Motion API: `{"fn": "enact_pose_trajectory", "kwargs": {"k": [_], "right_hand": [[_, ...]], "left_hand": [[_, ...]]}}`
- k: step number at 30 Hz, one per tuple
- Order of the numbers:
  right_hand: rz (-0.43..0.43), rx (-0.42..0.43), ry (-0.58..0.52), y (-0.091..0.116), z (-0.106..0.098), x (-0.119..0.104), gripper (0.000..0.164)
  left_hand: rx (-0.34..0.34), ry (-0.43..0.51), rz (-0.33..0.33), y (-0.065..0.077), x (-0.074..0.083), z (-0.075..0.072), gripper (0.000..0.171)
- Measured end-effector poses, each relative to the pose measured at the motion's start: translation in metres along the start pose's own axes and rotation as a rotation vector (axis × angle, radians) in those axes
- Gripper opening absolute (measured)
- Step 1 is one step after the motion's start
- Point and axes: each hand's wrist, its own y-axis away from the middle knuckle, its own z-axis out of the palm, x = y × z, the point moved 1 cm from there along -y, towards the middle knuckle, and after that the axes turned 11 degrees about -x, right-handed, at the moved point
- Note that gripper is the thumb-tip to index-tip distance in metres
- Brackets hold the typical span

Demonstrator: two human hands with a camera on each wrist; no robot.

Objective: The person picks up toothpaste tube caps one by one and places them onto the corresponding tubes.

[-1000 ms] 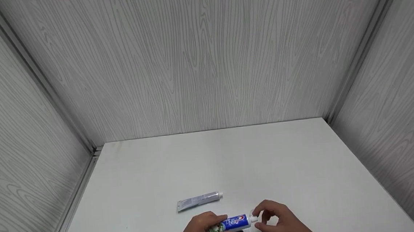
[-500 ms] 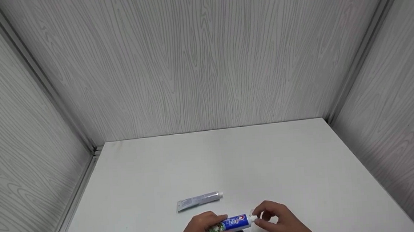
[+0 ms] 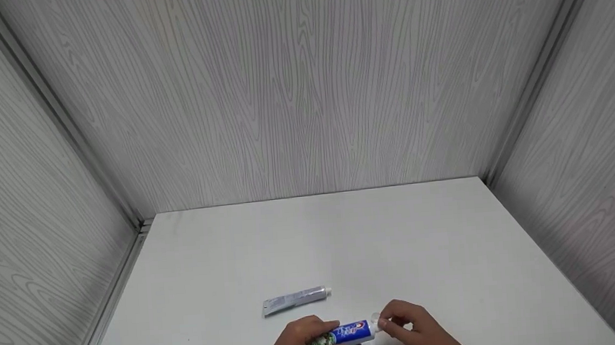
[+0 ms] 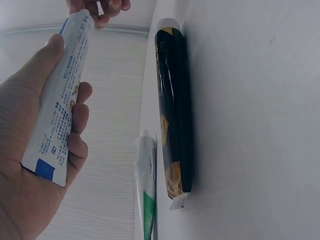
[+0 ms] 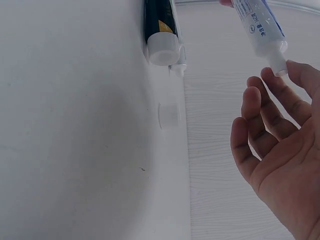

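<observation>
A blue, white and green toothpaste tube (image 3: 354, 331) is gripped in my left hand (image 3: 299, 343), raised above the table with its narrow nozzle pointing right. The left wrist view shows its printed white back, the thumb along one side and fingers curled under. At the nozzle (image 5: 277, 61), the thumb and index finger of my right hand (image 3: 417, 328) pinch the tip; its other fingers are spread loosely. Below the held tube lies a black and gold toothpaste tube (image 4: 172, 110) with a white cap, partly hidden in the head view.
Farther back on the white table (image 3: 426, 240) lies a pale toothpaste tube (image 3: 296, 301), its small cap to the right. A translucent white cap (image 5: 169, 115) sits loose on the table near my right hand. Grey wood-grain panels (image 3: 301, 86) enclose the back and both sides.
My right fingertips were parted beside the nozzle; thumb and index have come together on its tip and shifted slightly right. The left hand and its tube have hardly moved.
</observation>
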Motion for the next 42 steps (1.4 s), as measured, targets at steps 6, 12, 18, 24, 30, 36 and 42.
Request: {"fn": "enact_pose_trajectory", "kwargs": {"k": [6,12,18,24,30,36,42], "right_hand": [[0.027,-0.007,-0.023,-0.0014,-0.0001,-0.0002,0.023],[0.049,-0.022,-0.058,-0.0007,-0.0008,-0.0005,0.028],[0.075,-0.016,-0.070,0.0013,-0.0016,-0.0022,0.028],[0.006,0.016,-0.039,0.0018,-0.0008,-0.0022,0.025],[-0.081,0.031,0.003,0.0036,0.0013,-0.0048,0.013],[-0.073,0.039,-0.008,0.0048,0.0020,-0.0092,0.019],[-0.098,0.044,0.027,0.0046,0.0019,-0.0086,0.021]], "left_hand": [[-0.007,0.005,0.003,0.0000,0.0005,0.0001,0.049],[-0.013,0.007,0.006,0.0008,0.0012,-0.0006,0.049],[-0.001,-0.004,0.013,0.0014,-0.0020,-0.0008,0.048],[0.011,-0.012,0.040,0.0011,-0.0039,-0.0010,0.046],[0.004,-0.006,0.007,0.0015,-0.0008,-0.0016,0.047],[-0.008,0.011,-0.025,0.0019,0.0009,-0.0025,0.047],[-0.013,0.018,-0.035,0.0020,0.0015,-0.0031,0.048]]}}
